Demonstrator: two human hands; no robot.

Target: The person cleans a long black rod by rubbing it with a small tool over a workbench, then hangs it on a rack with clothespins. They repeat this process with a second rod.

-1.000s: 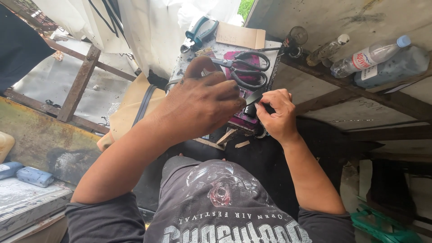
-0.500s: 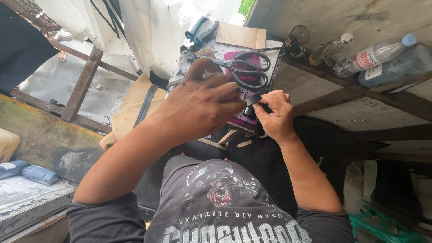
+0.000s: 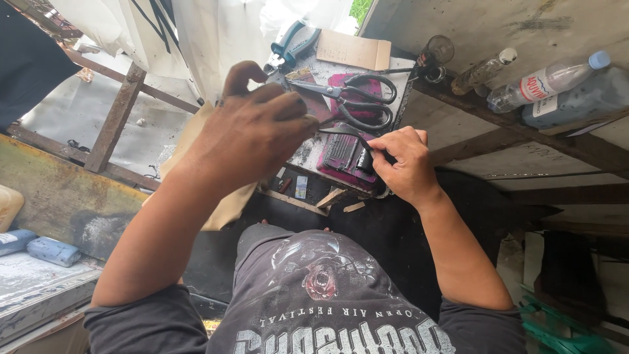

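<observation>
My left hand [image 3: 255,134] is raised over the small work board [image 3: 308,151], fingers pinched on one end of a thin black strap [image 3: 342,133]. My right hand [image 3: 403,164] grips the strap's other end and presses it against a maroon ribbed sole piece [image 3: 341,156] lying on the board. The strap runs short and taut between the two hands. Black-handled scissors [image 3: 357,101] lie just beyond the sole, on a maroon scrap. My left palm hides what lies under it.
Teal-handled pliers [image 3: 291,42] and a cardboard piece [image 3: 354,49] lie at the board's far end. A wooden shelf at the right carries a plastic bottle [image 3: 547,82] and a small glass bottle [image 3: 481,69]. Wood offcuts [image 3: 331,196] lie at the board's near edge.
My left hand has drawn leftward away from the right hand, so the black strap now shows between them. The right hand stays on the sole piece.
</observation>
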